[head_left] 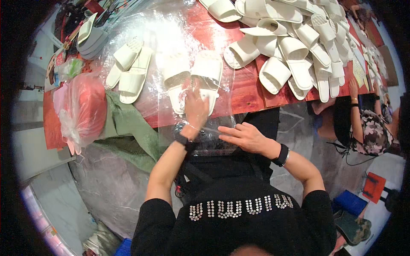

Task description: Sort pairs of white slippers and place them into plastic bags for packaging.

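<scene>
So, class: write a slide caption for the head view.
Left hand presses bagged white slippers on red table; right hand flattens the clear bag.

A long table (252,91) with a glossy reddish-brown wood top runs across the upper half of the frame, its near edge bending with the lens. Below it, the floor (111,187) is grey stone with pale veins, filling the lower left and centre right. A lighter slab (38,158) lies at the left edge. At the lower right, an orange box (374,187) and a blue one (349,201) sit on the floor. Bright overhead light glares off the table's upper centre.
</scene>
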`<state>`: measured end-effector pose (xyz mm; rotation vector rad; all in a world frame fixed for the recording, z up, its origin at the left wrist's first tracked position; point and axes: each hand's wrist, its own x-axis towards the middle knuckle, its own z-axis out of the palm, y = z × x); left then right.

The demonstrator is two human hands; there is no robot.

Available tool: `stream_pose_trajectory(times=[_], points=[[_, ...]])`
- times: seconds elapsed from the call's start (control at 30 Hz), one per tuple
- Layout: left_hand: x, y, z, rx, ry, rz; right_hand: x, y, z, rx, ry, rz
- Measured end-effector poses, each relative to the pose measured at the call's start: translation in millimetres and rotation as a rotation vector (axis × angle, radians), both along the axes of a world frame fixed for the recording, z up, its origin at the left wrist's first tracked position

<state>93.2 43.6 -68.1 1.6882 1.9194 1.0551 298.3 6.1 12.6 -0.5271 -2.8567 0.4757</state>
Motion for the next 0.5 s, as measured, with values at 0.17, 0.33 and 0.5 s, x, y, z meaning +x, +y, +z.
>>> stream_pose_trajectory(times=[0.17,0.33,0.5], points=[[4.6,-33.4,5.7,-0.078,0.468,-0.246,-9.3,-10.1,-4.5,-0.057,0.085,0.029],[6.0,-5.7,-3.9,-0.071,0.542,-0.156,-16.1,-11.9,-11.1,-0.055,0.135,0.015],[9.5,33.2,6.0,-0.19,0.513,-0.077,-16.9,-0.6,-8.8,-0.084,0.119,-0.031]])
